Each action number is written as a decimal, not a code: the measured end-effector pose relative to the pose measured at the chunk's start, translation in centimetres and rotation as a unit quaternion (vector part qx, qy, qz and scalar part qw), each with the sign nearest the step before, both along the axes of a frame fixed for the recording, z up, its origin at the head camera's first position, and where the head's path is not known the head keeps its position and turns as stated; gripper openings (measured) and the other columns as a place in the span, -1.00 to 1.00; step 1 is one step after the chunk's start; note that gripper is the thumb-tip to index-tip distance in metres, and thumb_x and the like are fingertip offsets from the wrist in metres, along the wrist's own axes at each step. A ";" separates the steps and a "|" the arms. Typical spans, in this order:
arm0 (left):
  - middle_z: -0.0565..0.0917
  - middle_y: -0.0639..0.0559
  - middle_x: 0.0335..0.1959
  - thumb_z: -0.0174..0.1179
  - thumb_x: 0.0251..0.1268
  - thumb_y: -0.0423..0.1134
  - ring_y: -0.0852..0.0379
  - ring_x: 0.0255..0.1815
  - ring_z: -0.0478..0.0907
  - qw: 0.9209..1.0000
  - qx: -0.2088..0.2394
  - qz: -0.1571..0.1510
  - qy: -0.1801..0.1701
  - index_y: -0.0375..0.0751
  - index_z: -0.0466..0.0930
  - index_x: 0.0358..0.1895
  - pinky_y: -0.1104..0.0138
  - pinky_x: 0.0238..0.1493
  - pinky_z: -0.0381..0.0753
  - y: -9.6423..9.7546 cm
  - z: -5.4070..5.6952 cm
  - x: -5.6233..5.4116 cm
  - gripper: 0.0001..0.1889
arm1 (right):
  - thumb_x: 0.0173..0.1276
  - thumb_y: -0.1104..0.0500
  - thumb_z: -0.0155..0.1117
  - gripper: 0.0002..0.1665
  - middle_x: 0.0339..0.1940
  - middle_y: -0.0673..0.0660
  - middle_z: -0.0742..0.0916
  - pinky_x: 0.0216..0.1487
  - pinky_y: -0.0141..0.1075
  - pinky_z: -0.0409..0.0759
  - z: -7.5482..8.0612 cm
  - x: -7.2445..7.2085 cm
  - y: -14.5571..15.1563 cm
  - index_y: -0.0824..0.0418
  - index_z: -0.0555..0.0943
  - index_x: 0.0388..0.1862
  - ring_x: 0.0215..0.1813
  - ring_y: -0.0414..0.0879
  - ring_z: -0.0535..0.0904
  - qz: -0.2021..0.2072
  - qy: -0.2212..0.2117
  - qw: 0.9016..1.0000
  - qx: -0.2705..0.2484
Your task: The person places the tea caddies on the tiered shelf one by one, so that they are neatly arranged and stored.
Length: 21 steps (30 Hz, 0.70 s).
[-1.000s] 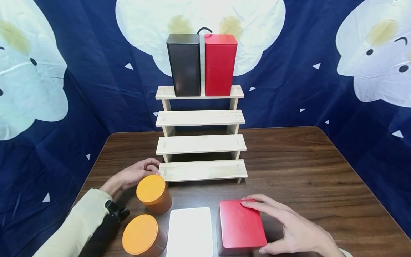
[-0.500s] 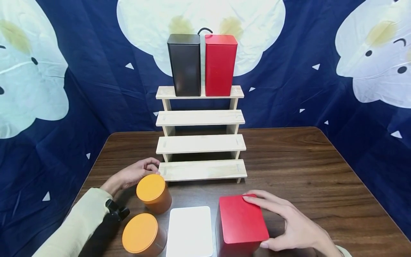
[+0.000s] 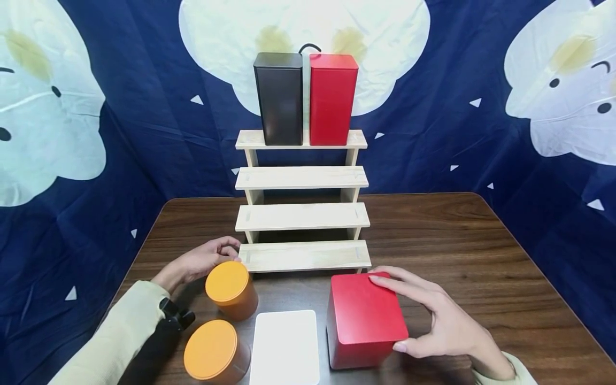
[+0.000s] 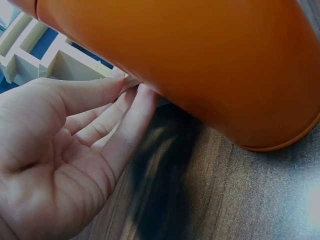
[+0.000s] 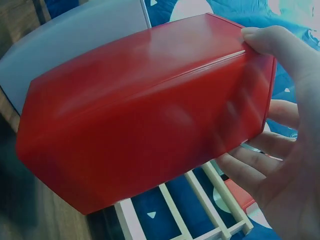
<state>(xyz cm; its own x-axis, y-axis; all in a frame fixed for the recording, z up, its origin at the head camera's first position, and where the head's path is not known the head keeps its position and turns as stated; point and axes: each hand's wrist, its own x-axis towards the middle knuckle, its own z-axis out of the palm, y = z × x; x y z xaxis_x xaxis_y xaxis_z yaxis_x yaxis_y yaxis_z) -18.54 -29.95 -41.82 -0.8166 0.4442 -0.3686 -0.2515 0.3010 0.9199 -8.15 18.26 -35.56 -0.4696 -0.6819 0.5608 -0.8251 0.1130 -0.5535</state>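
My right hand (image 3: 445, 318) grips a tall red tin (image 3: 368, 310) by its upper end, thumb on the near side and fingers on the far side. In the right wrist view the red tin (image 5: 140, 115) is tilted across the picture. My left hand (image 3: 204, 260) is at the left end of the lowest board of a wooden stepped rack (image 3: 305, 256). In the left wrist view, thumb and fingers (image 4: 142, 107) pinch that board's end, partly hidden behind an orange round tin (image 4: 200, 60).
A second orange tin (image 3: 212, 350) and a white tin (image 3: 285, 347) stand at the table's front. On the rack's top step, a black tin (image 3: 279, 101) stands beside another red tin (image 3: 332, 101). Blue cloth (image 3: 433, 107) hangs behind the brown table (image 3: 433, 230).
My right hand has lifted the red tin and carried it slightly forward, away from me. My left hand and the other tins have stayed put.
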 end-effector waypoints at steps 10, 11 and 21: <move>0.63 -0.05 -0.28 0.12 0.34 -0.33 0.09 -0.28 0.58 1.000 -0.010 -0.007 0.006 -0.50 0.07 0.28 0.32 -0.22 0.65 0.1 0.4 -0.1 -0.42 | -0.14 0.04 0.59 -0.03 0.29 0.29 0.48 0.24 -0.48 0.36 0.8 -0.8 -0.2 0.39 0.43 0.26 0.33 -0.11 0.39 -0.029 0.029 0.999 -0.015; 0.63 -0.04 -0.28 0.12 0.34 -0.34 0.09 -0.28 0.59 1.000 -0.009 -0.007 0.006 -0.51 0.06 0.28 0.32 -0.22 0.65 0.2 0.4 0.0 -0.42 | -0.13 0.04 0.59 -0.03 0.29 0.28 0.49 0.24 -0.48 0.36 0.9 -0.9 -0.2 0.39 0.43 0.26 0.34 -0.11 0.39 -0.031 0.031 0.999 -0.017; 0.63 -0.04 -0.27 0.10 0.34 -0.36 0.10 -0.28 0.59 1.000 -0.009 -0.004 0.004 -0.50 0.06 0.28 0.31 -0.23 0.65 0.2 0.2 0.1 -0.44 | -0.16 0.13 0.60 -0.06 0.29 0.29 0.49 0.25 -0.47 0.37 1.9 -1.9 -0.4 0.45 0.44 0.23 0.36 -0.07 0.37 -0.022 0.025 0.998 -0.057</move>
